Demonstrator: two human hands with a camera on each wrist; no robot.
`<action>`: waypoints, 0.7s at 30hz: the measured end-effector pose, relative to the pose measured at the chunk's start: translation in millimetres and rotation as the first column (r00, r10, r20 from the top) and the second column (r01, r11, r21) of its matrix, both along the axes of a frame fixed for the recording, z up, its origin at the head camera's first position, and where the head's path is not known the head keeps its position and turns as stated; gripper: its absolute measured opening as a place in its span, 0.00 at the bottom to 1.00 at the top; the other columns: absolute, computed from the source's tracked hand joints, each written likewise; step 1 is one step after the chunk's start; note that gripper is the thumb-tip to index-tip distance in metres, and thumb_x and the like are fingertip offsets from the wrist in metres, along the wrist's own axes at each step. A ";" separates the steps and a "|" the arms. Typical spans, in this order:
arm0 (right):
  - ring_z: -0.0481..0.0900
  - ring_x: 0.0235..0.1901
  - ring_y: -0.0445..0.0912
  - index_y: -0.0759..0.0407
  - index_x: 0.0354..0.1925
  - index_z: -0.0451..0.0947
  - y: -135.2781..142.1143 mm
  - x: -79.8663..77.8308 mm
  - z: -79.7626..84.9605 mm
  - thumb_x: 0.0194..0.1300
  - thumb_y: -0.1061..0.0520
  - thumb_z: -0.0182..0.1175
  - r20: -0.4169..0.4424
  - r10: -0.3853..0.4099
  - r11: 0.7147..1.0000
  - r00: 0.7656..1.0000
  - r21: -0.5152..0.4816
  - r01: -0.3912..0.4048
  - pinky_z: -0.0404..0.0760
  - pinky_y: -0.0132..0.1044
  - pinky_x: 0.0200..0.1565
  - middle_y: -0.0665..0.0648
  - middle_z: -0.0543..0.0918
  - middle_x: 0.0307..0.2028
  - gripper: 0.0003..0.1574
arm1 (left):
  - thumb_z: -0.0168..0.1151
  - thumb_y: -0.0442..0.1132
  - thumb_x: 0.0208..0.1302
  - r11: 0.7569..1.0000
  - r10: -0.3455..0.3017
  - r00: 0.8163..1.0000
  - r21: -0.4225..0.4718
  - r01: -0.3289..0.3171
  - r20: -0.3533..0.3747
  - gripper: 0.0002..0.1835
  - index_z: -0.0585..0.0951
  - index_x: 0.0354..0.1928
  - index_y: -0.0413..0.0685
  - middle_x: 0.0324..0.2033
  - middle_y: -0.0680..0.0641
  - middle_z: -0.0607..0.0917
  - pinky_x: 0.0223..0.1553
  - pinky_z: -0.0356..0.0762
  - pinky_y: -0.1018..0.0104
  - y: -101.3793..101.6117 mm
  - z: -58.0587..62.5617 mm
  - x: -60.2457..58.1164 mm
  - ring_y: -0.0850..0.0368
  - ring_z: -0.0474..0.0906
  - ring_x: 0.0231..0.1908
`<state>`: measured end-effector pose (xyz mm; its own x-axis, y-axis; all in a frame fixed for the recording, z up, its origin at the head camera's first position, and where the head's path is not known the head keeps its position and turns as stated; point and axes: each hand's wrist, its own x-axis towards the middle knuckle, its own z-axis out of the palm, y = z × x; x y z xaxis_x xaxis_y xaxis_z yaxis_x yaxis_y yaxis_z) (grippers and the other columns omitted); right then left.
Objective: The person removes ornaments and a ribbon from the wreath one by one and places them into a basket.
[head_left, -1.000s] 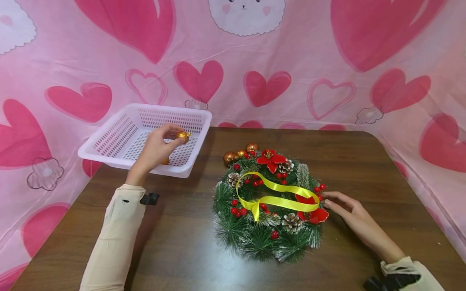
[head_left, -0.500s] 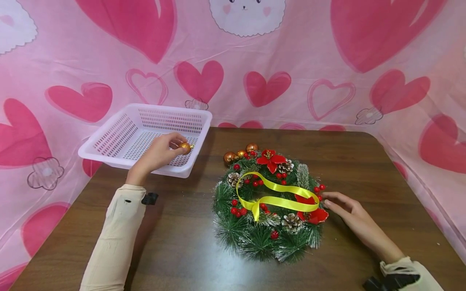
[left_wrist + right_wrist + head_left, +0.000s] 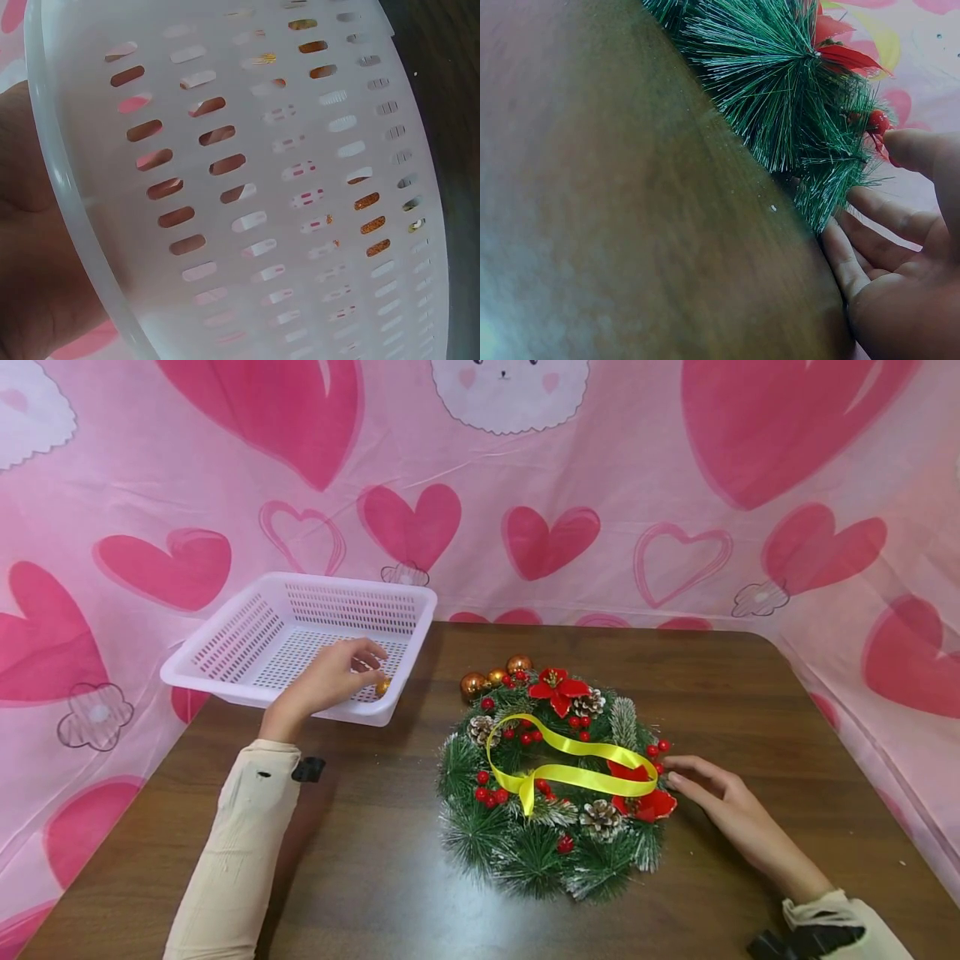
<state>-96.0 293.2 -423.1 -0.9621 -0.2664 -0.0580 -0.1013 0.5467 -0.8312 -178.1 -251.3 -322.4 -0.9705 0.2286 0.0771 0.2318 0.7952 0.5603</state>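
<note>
Inside the white plastic basket (image 3: 337, 602), my left hand (image 3: 327, 677) is loosely bent, its fingers apart. Just beneath its fingertips, a gold bauble (image 3: 382, 687) lies by the basket's right wall. Glittery gold shows through the slotted basket wall (image 3: 247, 165) in the left wrist view, with part of the left hand (image 3: 37, 247) at the rim. A green Christmas wreath (image 3: 487, 852) with red poinsettias, berries and pinecones lies on the table. My right hand (image 3: 738, 814) rests at its right edge. The right wrist view has its thumb at a berry (image 3: 879, 120) and fingers against the needles.
A loop of yellow ribbon (image 3: 592, 775) lies across the wreath. Several copper and gold baubles (image 3: 473, 686) sit at the wreath's upper left. The brown wooden table (image 3: 360, 860) meets a pink heart-print cloth (image 3: 480, 460) at the back and sides.
My left hand has lowered into the basket and let go of the gold bauble, which now lies below its fingers. The right hand and the wreath have stayed put.
</note>
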 end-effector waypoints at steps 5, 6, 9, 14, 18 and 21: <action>0.70 0.55 0.29 0.51 0.64 0.74 0.0 0.3 0.4 0.76 0.45 0.52 -0.001 0.000 1.000 1.000 0.004 0.000 0.71 0.23 0.50 0.51 0.77 0.60 0.24 | 0.62 0.35 0.66 1.000 0.010 1.000 0.024 -0.010 -0.006 0.17 0.78 0.55 0.35 0.50 0.34 0.83 0.54 0.75 0.42 1.4 1.1 0.2 0.38 0.80 0.50; 0.70 0.55 0.28 0.52 0.64 0.74 0.0 0.5 0.6 0.76 0.45 0.52 0.000 0.001 1.000 1.000 0.004 -0.001 0.71 0.23 0.50 0.51 0.77 0.60 0.24 | 0.62 0.36 0.67 0.999 0.015 1.000 0.032 -0.015 -0.015 0.17 0.78 0.55 0.35 0.50 0.34 0.83 0.54 0.75 0.42 1.9 1.5 0.8 0.38 0.80 0.50; 0.69 0.55 0.28 0.52 0.64 0.74 0.2 0.8 1.2 0.76 0.45 0.52 0.004 0.001 1.000 1.000 0.010 -0.001 0.71 0.23 0.50 0.52 0.76 0.61 0.24 | 0.63 0.36 0.67 0.998 0.029 0.998 0.061 -0.025 -0.059 0.17 0.78 0.55 0.36 0.50 0.34 0.83 0.54 0.76 0.43 4.2 3.2 2.5 0.38 0.80 0.50; 0.69 0.56 0.29 0.51 0.64 0.73 0.3 1.2 1.9 0.76 0.44 0.52 0.016 0.000 1.000 1.000 0.018 0.000 0.71 0.23 0.50 0.55 0.75 0.62 0.25 | 0.64 0.34 0.66 0.994 0.050 0.988 0.100 -0.035 -0.148 0.16 0.80 0.54 0.37 0.50 0.35 0.84 0.52 0.76 0.43 9.5 5.8 4.1 0.39 0.82 0.48; 0.69 0.56 0.29 0.51 0.64 0.73 0.3 0.9 2.0 0.76 0.43 0.51 0.025 -0.001 1.000 1.000 0.020 0.001 0.71 0.24 0.51 0.56 0.75 0.62 0.25 | 0.64 0.36 0.67 0.990 0.047 0.981 0.140 -0.020 -0.190 0.16 0.80 0.54 0.39 0.50 0.37 0.84 0.52 0.78 0.45 16.3 8.2 6.2 0.42 0.82 0.48; 0.69 0.56 0.30 0.51 0.64 0.73 0.4 0.4 2.2 0.76 0.43 0.51 0.031 -0.003 1.000 1.000 0.017 0.002 0.71 0.24 0.50 0.56 0.75 0.62 0.25 | 0.64 0.37 0.67 0.984 0.029 0.980 0.178 0.007 -0.198 0.16 0.80 0.54 0.39 0.49 0.39 0.84 0.51 0.80 0.46 22.8 10.3 8.4 0.43 0.82 0.48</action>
